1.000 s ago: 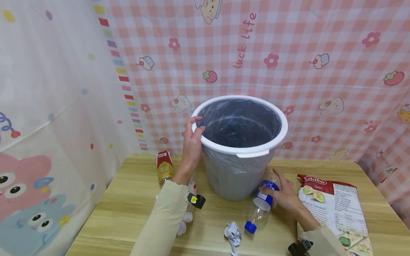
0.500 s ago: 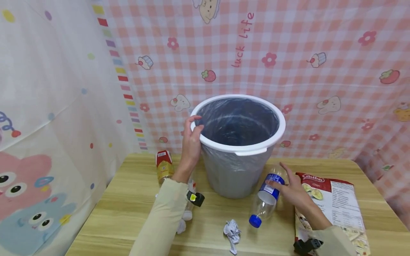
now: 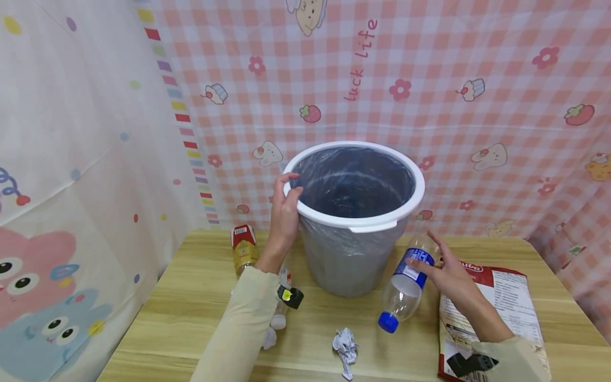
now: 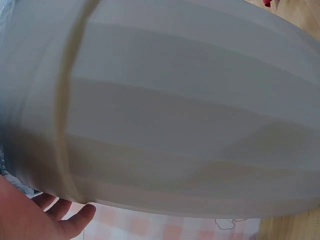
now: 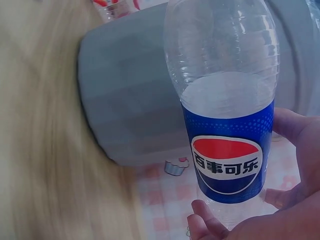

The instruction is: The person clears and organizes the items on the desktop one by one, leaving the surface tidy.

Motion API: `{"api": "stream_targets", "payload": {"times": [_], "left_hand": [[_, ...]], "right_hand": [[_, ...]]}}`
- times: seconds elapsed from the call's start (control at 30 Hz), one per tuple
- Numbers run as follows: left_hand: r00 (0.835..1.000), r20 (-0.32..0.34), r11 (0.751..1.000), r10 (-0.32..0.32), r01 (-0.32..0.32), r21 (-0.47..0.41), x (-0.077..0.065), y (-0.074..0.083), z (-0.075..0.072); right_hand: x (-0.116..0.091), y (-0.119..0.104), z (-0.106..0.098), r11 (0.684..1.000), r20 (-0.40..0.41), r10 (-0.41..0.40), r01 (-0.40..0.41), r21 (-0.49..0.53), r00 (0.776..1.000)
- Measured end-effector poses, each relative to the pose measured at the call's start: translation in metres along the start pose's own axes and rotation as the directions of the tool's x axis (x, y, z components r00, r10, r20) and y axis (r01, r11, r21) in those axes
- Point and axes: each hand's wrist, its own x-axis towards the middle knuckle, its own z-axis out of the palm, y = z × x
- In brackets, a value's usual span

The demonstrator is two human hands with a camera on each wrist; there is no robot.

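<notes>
A grey trash can [image 3: 350, 260] with a white rim and a clear plastic liner stands mid-table. My left hand [image 3: 285, 215] grips its rim on the left side, thumb and fingers over the edge; the left wrist view shows the can's grey wall close up. In my right hand [image 3: 451, 273] is a clear plastic bottle [image 5: 227, 95] with a blue label and blue cap. It tilts cap-down to the right of the can, and its see-through body looks drained. Thumb and fingers wrap round the label end.
A chip bag [image 3: 513, 307] lies on the right of the table [image 3: 176, 318]. Crumpled paper [image 3: 345, 347] sits in front of the can. A red and yellow carton [image 3: 245, 246] stands at the left. Behind the left forearm, another clear bottle [image 3: 279, 318] is partly hidden.
My right hand has lifted the bottle and carried it right, away from the can's side and over the chip bag's edge. The left hand stays on the rim.
</notes>
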Motion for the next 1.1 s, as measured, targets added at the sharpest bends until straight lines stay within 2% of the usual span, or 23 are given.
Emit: {"api": "stream_targets", "payload": {"times": [0.47,0.7,1.1], "left_hand": [[1.000,0.012,1.000,-0.006,0.006,0.030,0.000,0.002,-0.002],[1.000,0.019,0.999,-0.021,0.020,0.051,-0.001,0.002,-0.003],[0.999,0.032,0.999,-0.022,0.021,0.046,-0.002,0.001,-0.005]], "right_hand": [[-0.007,-0.019,-0.015,0.997,-0.003,-0.011,0.012,0.070,1.000],[-0.008,-0.028,-0.025,1.000,-0.038,-0.029,0.029,0.006,0.999],[-0.014,-0.042,-0.043,0.995,-0.066,-0.066,0.070,0.072,0.996]]}}
